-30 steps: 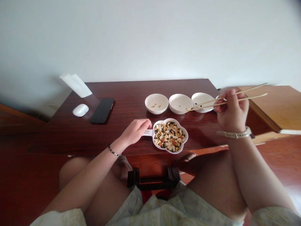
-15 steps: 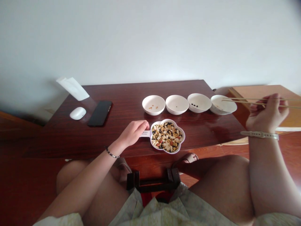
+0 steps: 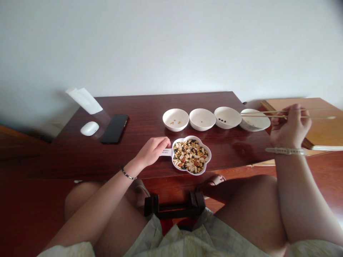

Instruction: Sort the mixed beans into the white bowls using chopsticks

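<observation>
1. Four white bowls (image 3: 175, 115) are standing in a row along the far side of the dark red-brown bench (image 3: 144, 110).
2. The leftmost bowl is holding a few small orange-tan pieces (image 3: 175, 122), too small to count surely; the second bowl (image 3: 202, 115) is holding one tiny bean (image 3: 202, 121).
3. The third bowl (image 3: 229, 114) is holding three black beans (image 3: 222, 120); the rightmost bowl (image 3: 257, 125) is holding small pale bits (image 3: 249, 122) that are hard to count.
4. One flower-shaped dish (image 3: 192, 137) is resting at the near side of the bench, carrying a mix of peanuts, yellow grains, black beans and a few reddish nuts, too many to count.
5. The left hand (image 3: 151, 151) is grasping the dish's one handle (image 3: 165, 152).
6. The right hand (image 3: 291, 126) is gripping two chopsticks (image 3: 264, 116) above the right end of the row, their tips pointing left across the rightmost bowl toward the third bowl's rim.
7. One black phone (image 3: 114, 128), one white rounded object (image 3: 89, 129) and one folded white paper (image 3: 85, 101) are occupying the left side.
</observation>
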Demonstrator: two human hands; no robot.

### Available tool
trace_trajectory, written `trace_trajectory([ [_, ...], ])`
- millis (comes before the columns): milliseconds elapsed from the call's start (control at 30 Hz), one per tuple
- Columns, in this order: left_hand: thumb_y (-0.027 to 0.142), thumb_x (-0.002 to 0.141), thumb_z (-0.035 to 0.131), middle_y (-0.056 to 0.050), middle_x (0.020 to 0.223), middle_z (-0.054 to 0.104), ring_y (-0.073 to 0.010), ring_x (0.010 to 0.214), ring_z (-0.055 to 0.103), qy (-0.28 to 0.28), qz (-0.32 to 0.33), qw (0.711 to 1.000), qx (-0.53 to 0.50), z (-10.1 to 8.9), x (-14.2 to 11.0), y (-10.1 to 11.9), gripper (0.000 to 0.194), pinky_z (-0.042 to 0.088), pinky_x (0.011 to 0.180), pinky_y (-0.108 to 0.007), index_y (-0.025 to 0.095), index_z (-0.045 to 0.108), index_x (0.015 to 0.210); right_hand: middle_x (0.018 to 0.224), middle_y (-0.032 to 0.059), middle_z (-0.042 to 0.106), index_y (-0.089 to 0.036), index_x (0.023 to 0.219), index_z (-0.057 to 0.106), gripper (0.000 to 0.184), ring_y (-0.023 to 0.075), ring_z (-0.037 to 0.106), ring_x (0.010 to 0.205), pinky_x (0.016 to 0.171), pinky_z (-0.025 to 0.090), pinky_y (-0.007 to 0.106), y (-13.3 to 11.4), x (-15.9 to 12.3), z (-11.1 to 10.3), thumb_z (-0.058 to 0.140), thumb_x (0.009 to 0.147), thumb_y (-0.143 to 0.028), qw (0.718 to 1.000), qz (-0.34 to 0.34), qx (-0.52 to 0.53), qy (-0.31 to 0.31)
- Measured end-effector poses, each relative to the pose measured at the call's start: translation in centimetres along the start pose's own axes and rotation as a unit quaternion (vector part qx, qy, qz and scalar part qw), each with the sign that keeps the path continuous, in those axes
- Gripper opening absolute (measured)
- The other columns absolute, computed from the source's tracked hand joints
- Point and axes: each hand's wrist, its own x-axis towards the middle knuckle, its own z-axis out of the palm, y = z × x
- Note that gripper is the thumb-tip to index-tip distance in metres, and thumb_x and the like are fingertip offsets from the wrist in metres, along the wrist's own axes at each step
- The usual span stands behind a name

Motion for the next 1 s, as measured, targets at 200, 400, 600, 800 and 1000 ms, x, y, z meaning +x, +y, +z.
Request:
trace_trajectory([
  [200, 0.049, 0.114, 0.039, -0.003, 0.083, 0.072, -0.0200, 0.078, 0.062, -0.003, -0.002, 1.000, 0.005, 0.0, 0.0, 0.0, 0.051, 0.043, 0.076, -0.032, 0.019, 0.066, 0.085, 0.066, 0.0001, 0.059, -0.016, 0.081, 0.064, 0.031, 0.0089, 0.052, 0.051, 0.042, 0.040, 0.016, 0.3, -2.1, 3.3, 0.060, 0.111, -0.023, 0.997, 0.051, 0.029, -0.046],
  [400, 0.049, 0.115, 0.038, -0.003, 0.084, 0.073, -0.0203, 0.079, 0.064, -0.002, 0.001, 1.000, 0.008, 0.0, 0.0, 0.1, 0.051, 0.044, 0.076, -0.032, 0.019, 0.067, 0.085, 0.070, 0.0004, 0.062, -0.019, 0.081, 0.069, 0.027, 0.0090, 0.056, 0.051, 0.040, 0.042, 0.018, 0.5, -5.6, 6.5, 0.086, 0.093, -0.036, 0.988, 0.050, 0.017, -0.148],
  [600, 0.048, 0.115, 0.038, -0.003, 0.084, 0.074, -0.0204, 0.079, 0.065, 0.000, 0.000, 1.000, 0.013, 0.0, 0.0, 0.0, 0.051, 0.045, 0.076, -0.031, 0.019, 0.069, 0.086, 0.068, -0.0015, 0.064, -0.019, 0.086, 0.068, 0.043, 0.0070, 0.055, 0.046, 0.039, 0.041, 0.017, -0.3, -10.5, 9.0, 0.086, 0.092, -0.058, 0.957, 0.091, -0.007, -0.276],
  [800, 0.049, 0.114, 0.039, -0.003, 0.084, 0.074, -0.0199, 0.078, 0.064, -0.001, -0.002, 1.000, 0.006, 0.0, -0.1, -0.1, 0.051, 0.045, 0.075, -0.031, 0.019, 0.068, 0.085, 0.067, -0.0008, 0.063, -0.021, 0.085, 0.071, 0.041, 0.0084, 0.057, 0.048, 0.042, 0.044, 0.019, -1.1, -14.5, 10.4, 0.080, 0.097, -0.058, 0.930, 0.121, -0.019, -0.348],
  [1000, 0.047, 0.114, 0.039, -0.003, 0.083, 0.072, -0.0198, 0.078, 0.063, -0.003, 0.001, 1.000, 0.005, 0.0, -0.1, -0.1, 0.050, 0.044, 0.075, -0.031, 0.019, 0.068, 0.085, 0.067, 0.0004, 0.064, -0.021, 0.088, 0.071, 0.040, 0.0110, 0.058, 0.048, 0.043, 0.047, 0.023, -1.2, -16.4, 10.8, 0.079, 0.098, -0.059, 0.907, 0.151, -0.024, -0.393],
])
